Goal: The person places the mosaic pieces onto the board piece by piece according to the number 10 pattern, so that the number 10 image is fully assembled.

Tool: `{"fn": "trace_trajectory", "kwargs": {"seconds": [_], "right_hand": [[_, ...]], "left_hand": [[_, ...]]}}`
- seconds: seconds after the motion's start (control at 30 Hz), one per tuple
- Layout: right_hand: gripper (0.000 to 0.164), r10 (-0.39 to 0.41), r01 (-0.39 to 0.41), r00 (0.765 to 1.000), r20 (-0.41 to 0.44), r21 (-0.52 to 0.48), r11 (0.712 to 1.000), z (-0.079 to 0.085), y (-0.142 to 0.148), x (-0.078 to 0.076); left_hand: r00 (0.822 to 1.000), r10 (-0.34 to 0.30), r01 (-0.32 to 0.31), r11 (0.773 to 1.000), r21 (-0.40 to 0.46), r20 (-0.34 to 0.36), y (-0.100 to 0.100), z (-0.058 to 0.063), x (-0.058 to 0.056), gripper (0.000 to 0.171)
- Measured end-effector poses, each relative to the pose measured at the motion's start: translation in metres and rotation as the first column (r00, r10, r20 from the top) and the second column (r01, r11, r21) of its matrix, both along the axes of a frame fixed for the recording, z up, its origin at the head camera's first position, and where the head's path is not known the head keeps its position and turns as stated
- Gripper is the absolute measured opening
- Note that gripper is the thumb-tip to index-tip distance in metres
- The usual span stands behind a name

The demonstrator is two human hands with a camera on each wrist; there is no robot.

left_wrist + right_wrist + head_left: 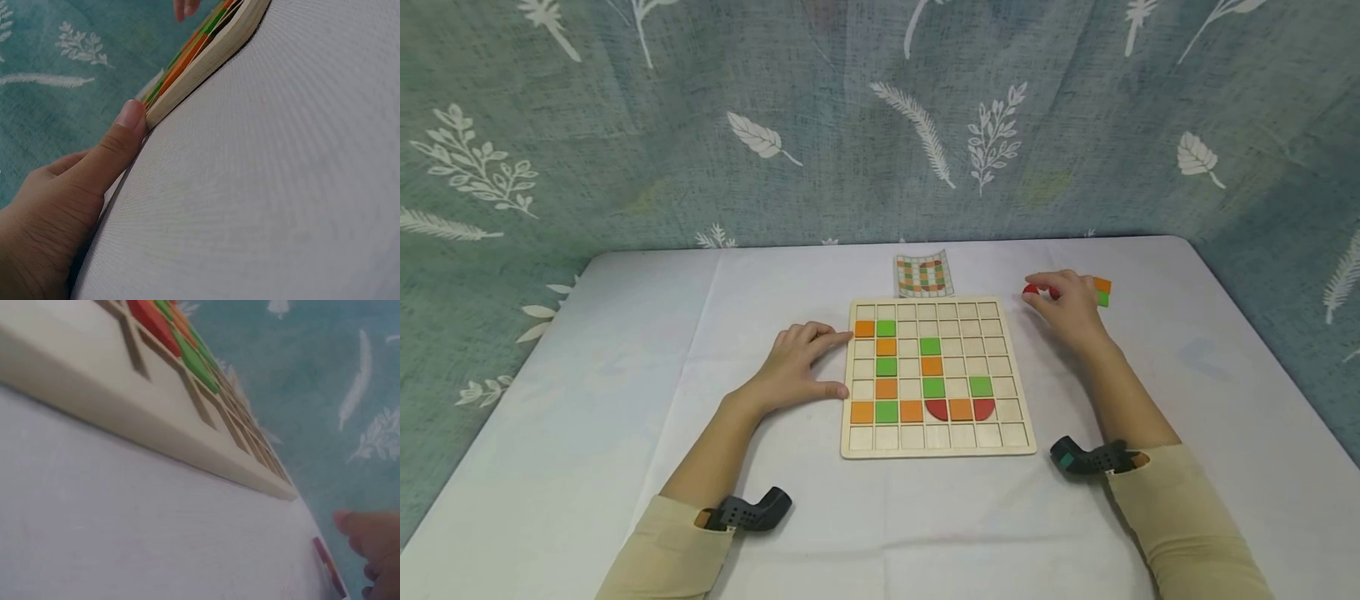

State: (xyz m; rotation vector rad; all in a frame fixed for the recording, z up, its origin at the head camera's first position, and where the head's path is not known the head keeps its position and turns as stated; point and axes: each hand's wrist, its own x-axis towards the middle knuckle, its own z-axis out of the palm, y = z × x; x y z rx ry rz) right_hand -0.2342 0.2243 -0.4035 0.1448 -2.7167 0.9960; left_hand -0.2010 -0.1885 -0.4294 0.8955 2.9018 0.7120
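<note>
A square wooden grid board [940, 454] lies on the white cloth with orange and green square tiles and two red rounded tiles in its cells. Against the board's left edge my left hand [793, 367] rests, thumb and index finger spread apart and touching the rim. Its thumb [129, 115] meets the board's corner in the left wrist view. Beyond the board's right side, my right hand [1067, 308] hovers over loose pieces. A red piece [1030, 289] shows between its thumb and index fingertip, apparently on the table. Other red, orange [1102, 285] and green tiles are partly hidden behind the hand.
A small printed card [923, 279] with a coloured grid pattern stands slightly curled just behind the board. Leaf-patterned cloth [850, 167] hangs behind the table. Black wrist devices [760, 510] sit at both sleeve cuffs.
</note>
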Motion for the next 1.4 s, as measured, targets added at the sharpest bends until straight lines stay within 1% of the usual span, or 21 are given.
{"fn": "trace_trajectory", "kwargs": {"seconds": [0.07,0.27,0.37,0.5,0.67,0.77,1.03,1.13,1.4], "right_hand": [[0.031,-0.004,0.004,1.000,0.001,0.009,1.000,-0.004,0.004,-0.002],[0.037,-0.025,0.020,0.999,0.046,0.109,0.994,-0.015,0.007,-0.002],[0.038,-0.041,0.034,0.998,0.049,0.137,0.990,-0.017,0.006,-0.002],[0.034,-0.051,0.043,0.997,0.051,0.145,0.989,-0.017,0.005,-0.002],[0.039,-0.062,0.048,0.995,0.072,0.182,0.982,-0.017,0.005,-0.002],[0.038,-0.065,0.049,0.995,0.082,0.182,0.982,-0.017,0.006,-0.002],[0.036,-0.103,0.086,0.988,0.115,0.151,0.985,-0.016,0.003,-0.001],[0.036,-0.091,0.075,0.990,0.104,0.152,0.986,-0.016,0.001,0.000],[0.037,-0.020,0.011,0.997,0.074,0.116,0.993,-0.010,-0.007,0.004]], "left_hand": [[1.000,-0.003,0.003,1.000,-0.003,-0.004,0.000,0.000,0.000,0.088],[1.000,-0.002,0.002,1.000,-0.004,-0.002,0.000,0.001,0.000,0.089],[1.000,-0.001,0.001,1.000,-0.004,-0.006,-0.001,0.001,0.001,0.090],[1.000,-0.005,0.005,1.000,0.001,-0.008,-0.001,0.002,0.002,0.091],[1.000,-0.010,0.010,1.000,0.007,0.002,-0.002,0.001,0.001,0.091],[1.000,-0.007,0.007,1.000,0.001,0.007,-0.002,0.000,0.001,0.090],[1.000,0.000,0.000,1.000,0.002,0.009,-0.001,0.001,0.001,0.089],[1.000,-0.001,0.001,1.000,0.002,0.007,-0.001,0.001,0.001,0.089],[1.000,0.001,-0.001,1.000,-0.006,0.009,-0.001,0.001,0.001,0.089]]}}
